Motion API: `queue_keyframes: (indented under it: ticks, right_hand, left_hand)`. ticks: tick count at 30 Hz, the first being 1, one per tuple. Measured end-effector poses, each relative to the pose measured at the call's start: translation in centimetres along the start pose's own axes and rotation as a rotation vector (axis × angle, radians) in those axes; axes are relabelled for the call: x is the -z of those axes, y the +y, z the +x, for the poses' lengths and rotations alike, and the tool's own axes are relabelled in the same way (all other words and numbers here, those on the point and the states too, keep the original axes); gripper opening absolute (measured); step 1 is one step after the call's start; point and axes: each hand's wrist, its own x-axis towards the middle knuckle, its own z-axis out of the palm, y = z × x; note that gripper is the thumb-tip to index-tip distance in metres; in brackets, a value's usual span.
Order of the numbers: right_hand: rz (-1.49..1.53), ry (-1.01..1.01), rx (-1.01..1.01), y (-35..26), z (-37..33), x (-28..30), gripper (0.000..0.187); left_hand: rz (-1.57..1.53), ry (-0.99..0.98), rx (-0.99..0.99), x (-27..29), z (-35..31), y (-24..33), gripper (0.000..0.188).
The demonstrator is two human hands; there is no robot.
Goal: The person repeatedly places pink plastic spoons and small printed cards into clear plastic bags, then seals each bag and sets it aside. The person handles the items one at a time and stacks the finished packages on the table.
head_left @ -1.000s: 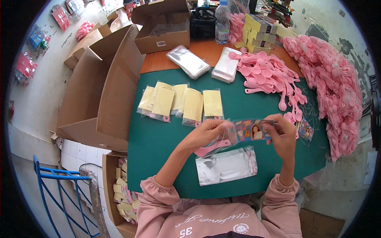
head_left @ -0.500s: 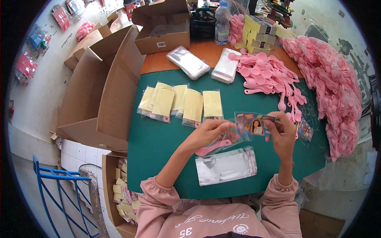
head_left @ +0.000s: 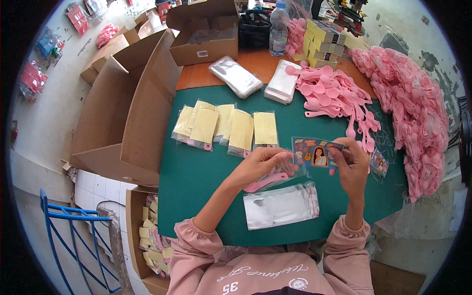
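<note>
My left hand (head_left: 263, 164) and my right hand (head_left: 350, 164) together hold a clear plastic bag over the green table mat (head_left: 196, 182). A colourful printed card (head_left: 314, 152) with a portrait sits in the bag's upper part, pinched by my right fingers. A pink plastic paddle-shaped piece (head_left: 265, 182) lies in the bag under my left hand. Just below my hands lies a stack of empty clear bags (head_left: 280, 205). Several packed bags with yellow card backs (head_left: 226, 128) lie in a row beyond my hands.
Loose pink paddle pieces (head_left: 334, 96) and a large pink heap (head_left: 413, 103) fill the right side. Another printed card (head_left: 379, 163) lies right of my hand. Open cardboard boxes (head_left: 132, 113) stand left; a box of packed items (head_left: 152, 236) sits below. A water bottle (head_left: 278, 22) stands at the back.
The printed card has shifted up and right, further along the bag, with my right hand following it. My left hand stays on the bag and the pink piece.
</note>
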Motion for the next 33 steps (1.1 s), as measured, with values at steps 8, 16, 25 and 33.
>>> queue_keyframes:
  ticks: [8, 16, 25, 33]
  right_hand:
    - [-0.186, -0.223, 0.020, -0.3, 0.4, 0.5, 0.008]
    - [-0.203, -0.496, -0.091, 0.0, 0.8, -1.6, 0.009]
    - [-0.115, -0.632, -0.220, 2.8, 1.7, -1.9, 0.011]
    - [0.312, -0.540, -0.538, 4.7, 2.5, -0.2, 0.017]
  left_hand:
    - [0.322, -0.008, -0.040, 0.7, -0.1, 0.1, 0.037]
    - [0.454, -0.075, -0.141, -0.7, -0.1, -0.1, 0.038]
    - [0.886, -0.062, -0.180, 3.3, -0.3, -1.8, 0.060]
    - [0.184, -0.023, -0.013, 5.2, -1.0, -0.7, 0.042]
